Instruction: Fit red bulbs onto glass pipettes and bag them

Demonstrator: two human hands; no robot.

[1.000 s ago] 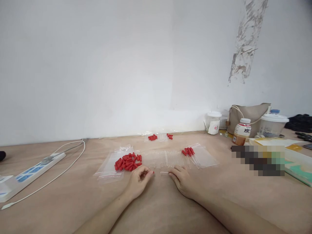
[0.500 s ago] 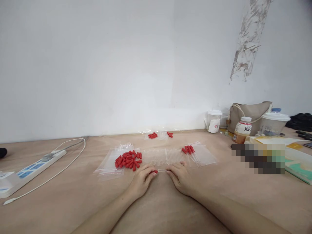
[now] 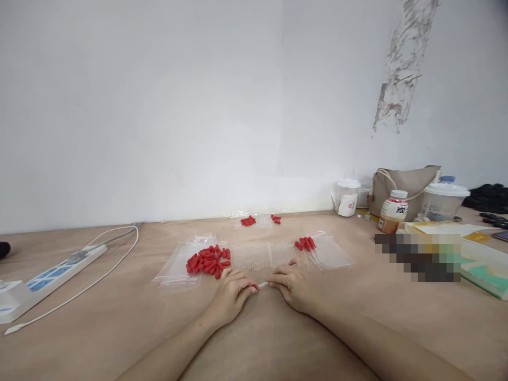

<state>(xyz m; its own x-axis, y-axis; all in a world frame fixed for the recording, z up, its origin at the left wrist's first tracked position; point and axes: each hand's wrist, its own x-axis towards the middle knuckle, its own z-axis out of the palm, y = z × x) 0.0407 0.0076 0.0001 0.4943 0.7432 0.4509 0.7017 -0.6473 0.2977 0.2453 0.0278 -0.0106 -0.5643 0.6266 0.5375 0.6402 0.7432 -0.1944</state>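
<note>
From where I stand, the pale wall [image 3: 159, 116] rises behind a broad brown table [image 3: 254, 344], with a white power strip [image 3: 97, 255] off to the person's left. Nearer the middle, clear plastic bags [image 3: 171, 265] lie under and beside a heap of red rubber bulbs [image 3: 206, 261], and a row of clear tubes [image 3: 250, 257] stretches rightward to a few red-capped droppers [image 3: 306, 244] resting on another bag [image 3: 337, 254]. On the near side of that row are the two hands, fingertips facing each other and just apart. The left hand [image 3: 231, 294] is curled closed, thumb and fingers pinching a single red bulb [image 3: 255, 286]; the right hand [image 3: 291, 286] is bent down and closed around a slim tube [image 3: 263, 284], though its back hides part of the grip. That tube spans the gap, its long axis running crosswise and tilted slightly away toward the right, its left end at the bulb; whether a second tube lies alongside, I cannot tell
</note>
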